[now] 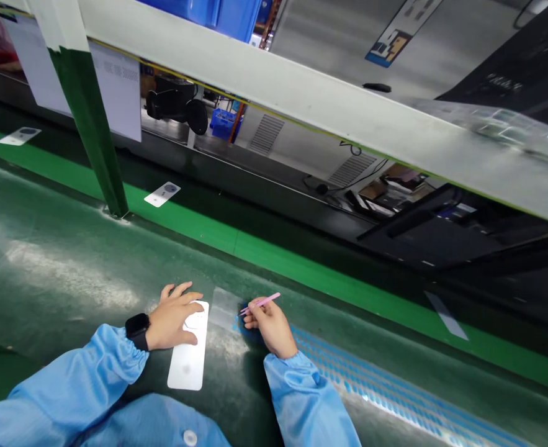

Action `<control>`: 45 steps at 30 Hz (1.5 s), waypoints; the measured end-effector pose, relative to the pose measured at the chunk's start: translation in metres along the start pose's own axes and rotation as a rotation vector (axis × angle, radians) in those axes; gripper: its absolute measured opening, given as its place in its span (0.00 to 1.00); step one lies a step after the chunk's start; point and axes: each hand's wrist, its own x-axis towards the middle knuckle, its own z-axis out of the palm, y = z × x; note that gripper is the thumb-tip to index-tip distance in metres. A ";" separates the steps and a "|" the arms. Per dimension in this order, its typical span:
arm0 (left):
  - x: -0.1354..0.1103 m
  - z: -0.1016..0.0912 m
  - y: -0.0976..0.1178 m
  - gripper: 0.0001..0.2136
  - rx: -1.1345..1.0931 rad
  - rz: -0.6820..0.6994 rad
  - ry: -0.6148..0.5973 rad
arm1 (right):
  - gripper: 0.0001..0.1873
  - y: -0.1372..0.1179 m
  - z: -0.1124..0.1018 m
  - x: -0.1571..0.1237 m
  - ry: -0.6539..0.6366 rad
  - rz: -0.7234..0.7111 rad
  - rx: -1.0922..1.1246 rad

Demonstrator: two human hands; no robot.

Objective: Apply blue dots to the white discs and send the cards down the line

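My left hand [175, 316] lies with fingers spread over the upper part of a white rectangular panel [190, 363], which rests on the green worktable. A round outline on the panel shows partly beside the fingers. Pink tweezers [269, 299] are pinched in my right hand [270, 326], their tips pointing left. Those tips are over the end of a sheet with rows of small blue pieces [348, 366], which runs off to the lower right. A clear film [223, 307] lies between the two hands. Whether the tweezers grip anything is too small to tell.
Beyond the worktable [87, 267] runs a green conveyor belt [190, 231] carrying white panels [162, 194] and a pale strip [445, 315]. A green-and-white post [90, 118] stands at the left, below a white beam [301, 81] crossing overhead.
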 end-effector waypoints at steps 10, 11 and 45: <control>-0.001 0.008 0.001 0.22 -0.047 0.086 -0.016 | 0.30 -0.001 0.000 0.002 -0.007 0.025 -0.076; -0.001 0.006 0.002 0.22 -0.050 0.075 -0.026 | 0.30 -0.002 0.001 0.002 -0.002 0.026 -0.077; -0.010 0.004 -0.010 0.19 -0.064 0.057 0.095 | 0.25 -0.006 0.076 -0.014 -0.168 0.131 0.008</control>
